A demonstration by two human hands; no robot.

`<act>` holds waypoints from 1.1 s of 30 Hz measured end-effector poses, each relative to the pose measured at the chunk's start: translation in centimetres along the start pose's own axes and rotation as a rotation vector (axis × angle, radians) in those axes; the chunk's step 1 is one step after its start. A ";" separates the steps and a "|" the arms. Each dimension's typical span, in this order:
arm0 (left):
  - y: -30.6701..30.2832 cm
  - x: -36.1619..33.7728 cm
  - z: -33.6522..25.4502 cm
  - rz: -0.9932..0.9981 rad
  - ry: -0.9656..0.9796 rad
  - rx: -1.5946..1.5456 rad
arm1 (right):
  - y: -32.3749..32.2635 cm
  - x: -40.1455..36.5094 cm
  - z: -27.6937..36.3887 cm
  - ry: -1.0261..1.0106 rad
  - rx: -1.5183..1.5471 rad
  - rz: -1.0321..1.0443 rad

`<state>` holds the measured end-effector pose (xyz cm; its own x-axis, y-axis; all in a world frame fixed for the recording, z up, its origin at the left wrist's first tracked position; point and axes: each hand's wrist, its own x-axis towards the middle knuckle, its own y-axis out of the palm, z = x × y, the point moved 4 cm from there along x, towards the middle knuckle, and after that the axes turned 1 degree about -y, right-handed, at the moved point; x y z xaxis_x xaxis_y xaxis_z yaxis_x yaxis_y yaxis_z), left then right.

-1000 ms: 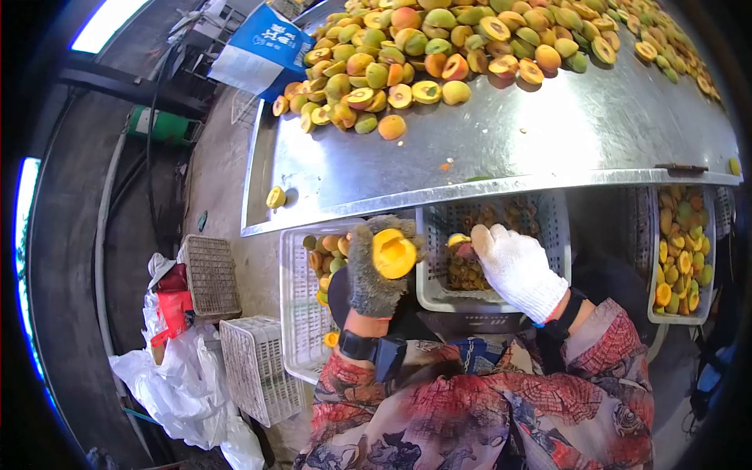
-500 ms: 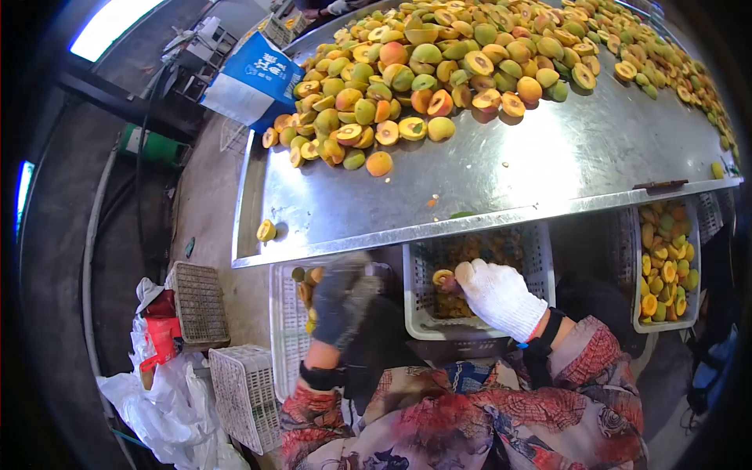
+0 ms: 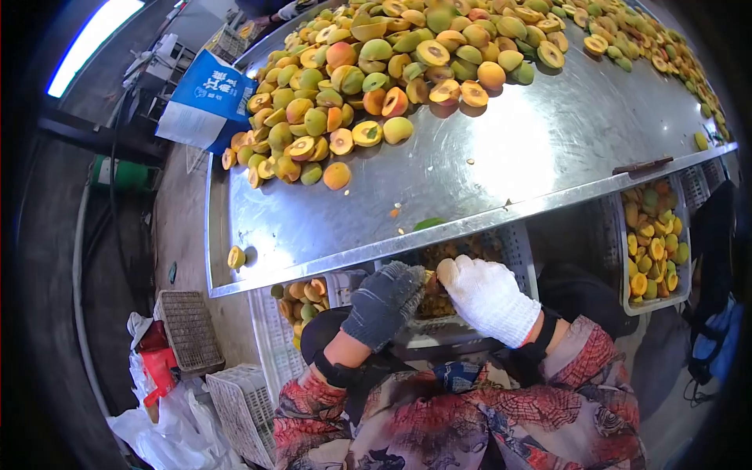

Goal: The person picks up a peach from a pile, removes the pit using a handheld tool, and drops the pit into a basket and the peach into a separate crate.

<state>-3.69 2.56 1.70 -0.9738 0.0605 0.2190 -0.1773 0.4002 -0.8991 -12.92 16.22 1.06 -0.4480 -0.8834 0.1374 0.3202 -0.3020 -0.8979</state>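
- Dark-gloved left hand (image 3: 384, 304): fingers curled in toward the fruit piece (image 3: 432, 283); couldn't tell if they gripped it or only touched.
- White-gloved right hand (image 3: 492, 304): thumb and fingers pinched that piece from the other side.
- Piece sat between the 2 hands, above the middle crate (image 3: 518, 251), mostly hidden by gloves.
- Left crate (image 3: 274, 337), near the left hand, held fruit; right crate (image 3: 659, 304), well apart from the right hand, held more.
- Steel table (image 3: 376, 227) ahead: fruit heap (image 3: 376, 78) toward far side, 1 lone half (image 3: 236, 257) near left corner, 1 green leaf (image 3: 429, 224) by near edge.
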 end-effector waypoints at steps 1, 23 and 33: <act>0.1 0.1 0.4 0.078 -0.091 -0.064 | 0.0 -0.1 -0.2 0.002 0.007 -0.002; 0.1 9.4 24.9 -0.012 -0.556 0.359 | -0.2 -0.2 -0.1 0.069 0.378 0.137; 0.6 5.0 18.0 -0.122 -0.652 -1.246 | -1.6 0.3 0.1 0.074 0.807 0.014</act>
<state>-11.20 -13.30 -4.60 -0.9126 -0.3232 -0.2505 -0.3580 0.9275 0.1074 -13.48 16.44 2.58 -0.4845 -0.8716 0.0749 0.8171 -0.4815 -0.3170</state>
